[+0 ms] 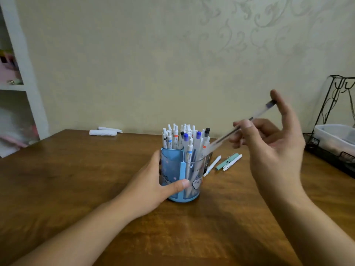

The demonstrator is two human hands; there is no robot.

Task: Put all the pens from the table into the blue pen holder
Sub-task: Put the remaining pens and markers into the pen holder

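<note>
three loose pens (223, 163) lie on the table (76, 179) beside the blue pen holder (181, 175); left hand (153, 187) clasps it; right hand (269, 143) pinches a clear pen (236, 129) mid-barrel, tip over the rim; light, stiff, probably slippery.

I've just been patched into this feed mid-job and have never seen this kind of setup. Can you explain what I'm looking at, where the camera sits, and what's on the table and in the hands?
There is no machine here: a person works with two bare hands, filmed by one wide-angle camera on their head, looking forward and down.

The left hand steadies the blue pen holder, already crowded with upright pens, on a wooden table. The right hand pinches a clear pen, blurred by motion, tilted with its lower end near the holder's rim.

Three loose pens, two white and one teal, lie on the table just right of the holder. Something dark lies close behind the holder; I cannot tell what it is. White rolled items lie by the wall, and a black wire rack stands far right.
</note>
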